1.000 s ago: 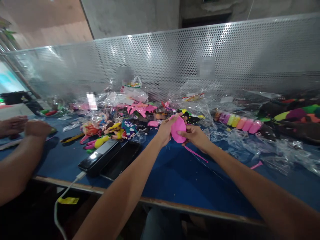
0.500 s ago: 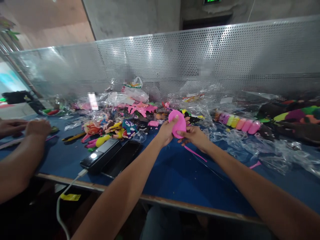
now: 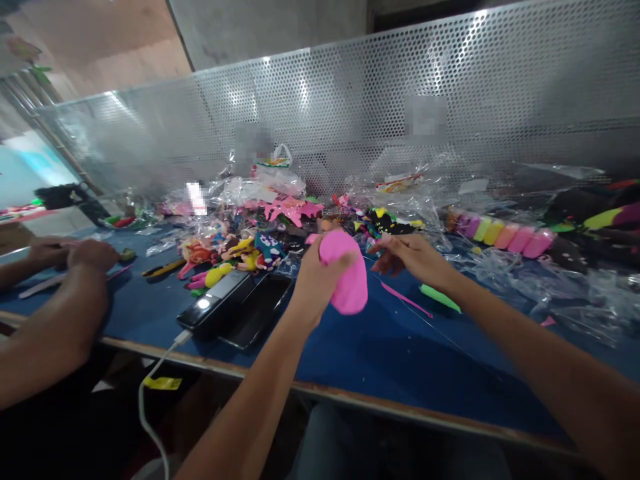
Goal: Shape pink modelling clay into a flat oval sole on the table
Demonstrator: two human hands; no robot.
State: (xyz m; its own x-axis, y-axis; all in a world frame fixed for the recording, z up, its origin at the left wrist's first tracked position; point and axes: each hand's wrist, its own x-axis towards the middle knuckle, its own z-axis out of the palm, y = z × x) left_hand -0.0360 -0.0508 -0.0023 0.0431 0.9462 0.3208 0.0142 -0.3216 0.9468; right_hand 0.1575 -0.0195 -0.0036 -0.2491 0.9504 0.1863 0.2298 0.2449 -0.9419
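My left hand (image 3: 316, 283) grips a flat, rounded piece of pink modelling clay (image 3: 350, 283), its thumb lying across the face. To the right of the clay, apart from it, is my right hand (image 3: 413, 259). Its fingers are loosely bent and look apart, with nothing visible held. On the blue table below that hand lies a thin pink plastic modelling tool (image 3: 406, 299). A light green strip (image 3: 440, 298) lies near my right forearm, partly covered by it.
Left of my forearm are a black power bank (image 3: 215, 303) with a white cable and a black phone (image 3: 256, 312). Clay figures (image 3: 225, 270) and clear wrappers crowd the back before a perforated metal screen (image 3: 325, 100). Coloured clay packs (image 3: 507, 237) lie right. Another person's hands (image 3: 90, 255) work at left.
My right hand has let go of the pink clay and moved right. My left hand has brought the clay nearer and tilted it. The green strip has come into view.
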